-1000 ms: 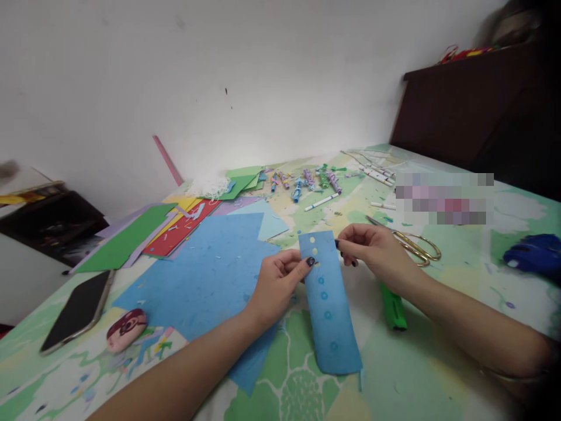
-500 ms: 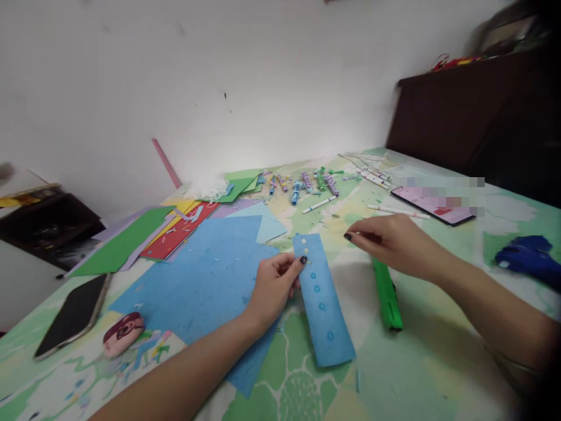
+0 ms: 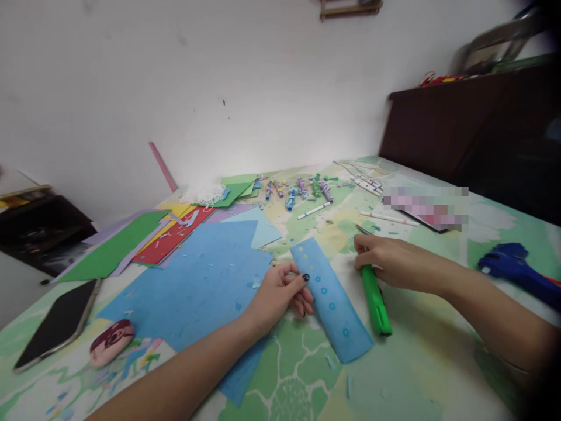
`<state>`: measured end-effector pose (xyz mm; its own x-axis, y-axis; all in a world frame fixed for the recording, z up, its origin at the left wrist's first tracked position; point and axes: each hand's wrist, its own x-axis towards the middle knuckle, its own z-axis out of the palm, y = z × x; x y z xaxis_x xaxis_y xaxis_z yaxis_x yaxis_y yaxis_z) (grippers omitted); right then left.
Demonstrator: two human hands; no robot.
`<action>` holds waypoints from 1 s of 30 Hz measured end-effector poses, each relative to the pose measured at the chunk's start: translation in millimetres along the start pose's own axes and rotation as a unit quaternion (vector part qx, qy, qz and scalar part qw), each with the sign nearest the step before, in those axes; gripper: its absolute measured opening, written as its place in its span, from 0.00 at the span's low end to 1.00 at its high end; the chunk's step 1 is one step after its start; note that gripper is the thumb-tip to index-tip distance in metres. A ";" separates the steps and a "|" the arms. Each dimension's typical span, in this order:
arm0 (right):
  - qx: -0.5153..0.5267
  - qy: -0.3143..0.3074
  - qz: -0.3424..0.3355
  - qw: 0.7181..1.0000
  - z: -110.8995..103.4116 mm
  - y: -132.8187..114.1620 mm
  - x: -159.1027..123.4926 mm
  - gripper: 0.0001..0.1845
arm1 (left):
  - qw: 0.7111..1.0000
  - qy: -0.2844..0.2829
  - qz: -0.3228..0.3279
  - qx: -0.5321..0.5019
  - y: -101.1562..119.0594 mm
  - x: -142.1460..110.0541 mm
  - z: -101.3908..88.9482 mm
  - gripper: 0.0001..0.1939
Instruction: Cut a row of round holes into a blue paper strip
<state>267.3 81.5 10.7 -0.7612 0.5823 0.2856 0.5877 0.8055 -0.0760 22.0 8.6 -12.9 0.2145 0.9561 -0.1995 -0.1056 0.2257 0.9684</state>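
Observation:
A blue paper strip (image 3: pixel 335 316) with a row of punched holes and drawn rings lies slanted in front of me. At its left edge is my left hand (image 3: pixel 287 292), thumb tip over the edge and fingers loosely curled and apart, not gripping it. The fingers of my right hand (image 3: pixel 385 260) are closed around the far end of a green utility knife (image 3: pixel 376 304), which lies on the table. Just beyond that hand a scissors tip (image 3: pixel 363 230) shows; the rest of the scissors is hidden behind it.
Large blue paper (image 3: pixel 197 280) lies left of my left hand, with a phone (image 3: pixel 59 321) and pink case (image 3: pixel 113 343) beyond. Colored sheets (image 3: pixel 114 245), curled paper rolls (image 3: pixel 302 187), markers (image 3: pixel 389 218), another phone (image 3: pixel 425 213) and a blue tool (image 3: pixel 511 266) lie around.
My right hand has left the strip's top edge and come down on the green utility knife. The strip has turned and settled flatter, and my left hand has loosened on it.

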 end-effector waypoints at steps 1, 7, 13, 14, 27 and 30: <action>-0.019 -0.032 -0.014 0.999 -1.4 -0.8 0.5 0.16 | 1.000 -0.003 -0.011 -0.009 0.8 0.1 1.0 0.16; -0.097 0.011 -0.047 0.994 -5.4 2.2 -4.1 0.16 | 0.997 -0.009 -0.062 -0.033 5.9 5.7 7.0 0.12; -0.066 0.226 0.063 0.970 -3.3 4.0 -10.5 0.12 | 0.996 -0.007 -0.088 0.012 4.8 20.5 18.6 0.10; -0.038 0.253 0.097 0.962 -3.6 3.3 -10.7 0.11 | 0.996 -0.009 -0.088 0.031 4.2 21.9 20.5 0.11; 0.655 0.234 0.305 0.650 21.2 -10.5 -2.8 0.11 | 0.619 -0.043 0.426 0.659 -14.5 -25.6 35.1 0.09; 0.732 0.133 0.305 0.595 24.5 -14.3 -2.9 0.22 | 0.581 -0.069 0.463 0.666 -26.1 -27.6 37.8 0.27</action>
<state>254.4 70.9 -12.4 -0.3436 0.9343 -0.0949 -0.2851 -0.2001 -0.9374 55.5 -30.7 -27.0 0.7502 0.5076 0.4236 0.5871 -0.8061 -0.0739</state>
